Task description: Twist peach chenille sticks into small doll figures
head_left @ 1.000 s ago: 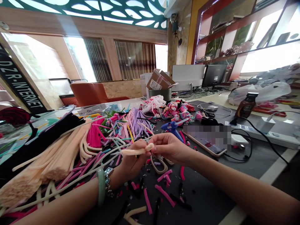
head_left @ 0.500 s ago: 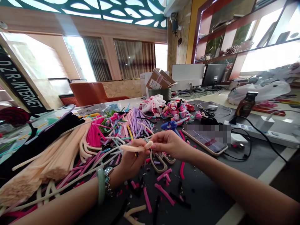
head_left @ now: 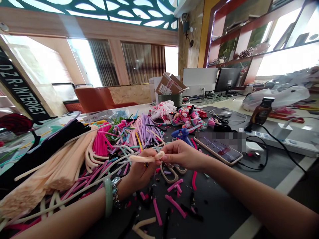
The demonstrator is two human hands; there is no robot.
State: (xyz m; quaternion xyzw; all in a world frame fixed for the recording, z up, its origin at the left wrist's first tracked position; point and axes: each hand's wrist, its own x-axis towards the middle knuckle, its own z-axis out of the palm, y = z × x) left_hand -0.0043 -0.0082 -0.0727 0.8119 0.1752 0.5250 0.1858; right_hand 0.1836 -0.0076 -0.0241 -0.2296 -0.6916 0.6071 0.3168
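Note:
Both hands meet over the middle of the table, closed on one cream pipe cleaner (head_left: 143, 159). My left hand (head_left: 141, 171), with a green bangle and a bracelet at its wrist, grips its length. Thumb and fingers of my right hand (head_left: 178, 154) pinch the folded end, which curls into a small loop. Behind and below the hands lies a pair of scissors (head_left: 169, 177) with pale handles, its blades partly covered by the fingers. A blue glue gun (head_left: 181, 133) rests just beyond my right hand.
Thick bundles of cream pipe cleaners (head_left: 64, 162) and black ones (head_left: 47, 142) fill the left. Purple pipe cleaners (head_left: 148, 127) lie behind. On the right are a phone (head_left: 219, 148), a brown bottle (head_left: 262, 111) and a power strip (head_left: 286, 142). Pink offcuts (head_left: 175, 205) litter the front.
Both hands have shifted very slightly to the right with the pipe cleaner between them. Their grip looks the same, and the things on the table have not moved.

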